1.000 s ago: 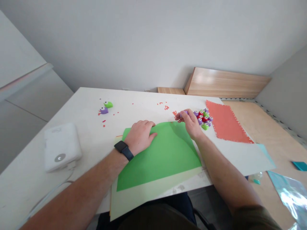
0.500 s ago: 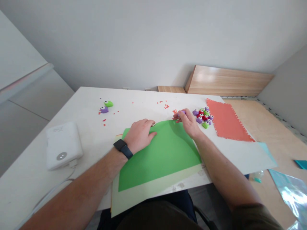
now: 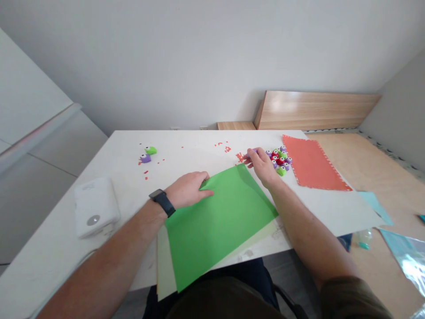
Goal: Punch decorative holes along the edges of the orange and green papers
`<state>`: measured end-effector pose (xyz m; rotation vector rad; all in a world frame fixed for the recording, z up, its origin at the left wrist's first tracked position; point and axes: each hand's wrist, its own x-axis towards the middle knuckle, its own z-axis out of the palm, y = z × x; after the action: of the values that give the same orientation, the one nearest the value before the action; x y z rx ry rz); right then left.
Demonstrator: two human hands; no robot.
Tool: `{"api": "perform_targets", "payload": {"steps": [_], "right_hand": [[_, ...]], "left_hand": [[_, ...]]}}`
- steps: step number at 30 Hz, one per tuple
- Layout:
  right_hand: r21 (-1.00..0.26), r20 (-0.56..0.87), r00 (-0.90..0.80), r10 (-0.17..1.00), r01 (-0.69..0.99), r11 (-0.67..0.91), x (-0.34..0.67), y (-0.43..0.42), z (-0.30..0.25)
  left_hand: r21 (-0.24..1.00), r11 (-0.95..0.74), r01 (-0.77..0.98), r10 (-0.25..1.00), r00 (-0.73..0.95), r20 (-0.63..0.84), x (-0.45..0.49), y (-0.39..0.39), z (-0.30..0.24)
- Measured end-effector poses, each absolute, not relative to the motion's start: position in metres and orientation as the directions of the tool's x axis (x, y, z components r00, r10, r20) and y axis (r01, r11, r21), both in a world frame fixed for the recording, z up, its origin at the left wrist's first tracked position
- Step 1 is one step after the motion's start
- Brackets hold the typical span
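Note:
A green sheet of paper (image 3: 219, 212) lies at an angle over a paler green sheet (image 3: 165, 261) at the table's front. My left hand (image 3: 191, 188), with a dark watch on the wrist, pinches the green sheet's far left edge between thumb and fingers. My right hand (image 3: 262, 166) is closed around a small purple hole punch (image 3: 253, 152), mostly hidden by the fingers, at the sheet's far right corner. Whether the punch is on the paper's edge, I cannot tell. Just right of that hand sits a cluster of purple, red and green punches (image 3: 280, 160) with googly eyes.
A red sheet (image 3: 312, 161) with notched edges lies at the right. Red paper bits (image 3: 239, 157) are scattered on the white table (image 3: 192, 153). At the left are a purple punch (image 3: 145, 158), a green punch (image 3: 150, 150) and a white device (image 3: 96, 208) with a cable.
The green sheet has turned counter-clockwise, its near left corner swinging toward me. My left hand has shifted slightly left and nearer with it. My right hand still holds the purple punch.

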<state>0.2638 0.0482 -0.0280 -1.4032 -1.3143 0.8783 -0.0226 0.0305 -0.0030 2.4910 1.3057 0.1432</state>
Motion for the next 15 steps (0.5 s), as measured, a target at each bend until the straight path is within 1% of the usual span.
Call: {"api": "perform_targets", "payload": {"steps": [2, 4, 8, 12, 15], "right_hand": [[-0.957, 0.128, 0.19, 0.973, 0.282, 0.07, 0.264, 0.049, -0.028], [-0.958, 0.121, 0.187, 0.975, 0.279, 0.065, 0.264, 0.049, -0.029], [-0.967, 0.062, 0.185, 0.981, 0.254, 0.013, 0.263, 0.05, -0.028], [-0.965, 0.02, 0.187, 0.982, 0.26, -0.03, 0.261, 0.049, -0.027], [-0.961, 0.02, 0.21, 0.978, 0.273, -0.039, 0.261, 0.049, -0.026]], "left_hand": [[0.31, -0.539, 0.783, 0.806, 0.587, -0.082, -0.024, 0.032, -0.001], [0.294, -0.544, 0.786, 0.801, 0.591, -0.098, -0.027, 0.032, 0.002], [0.268, -0.543, 0.796, 0.802, 0.586, -0.115, -0.031, 0.029, 0.006], [0.269, -0.536, 0.801, 0.808, 0.578, -0.113, -0.034, 0.029, 0.004], [0.276, -0.534, 0.8, 0.809, 0.577, -0.109, -0.036, 0.036, 0.001]]}}
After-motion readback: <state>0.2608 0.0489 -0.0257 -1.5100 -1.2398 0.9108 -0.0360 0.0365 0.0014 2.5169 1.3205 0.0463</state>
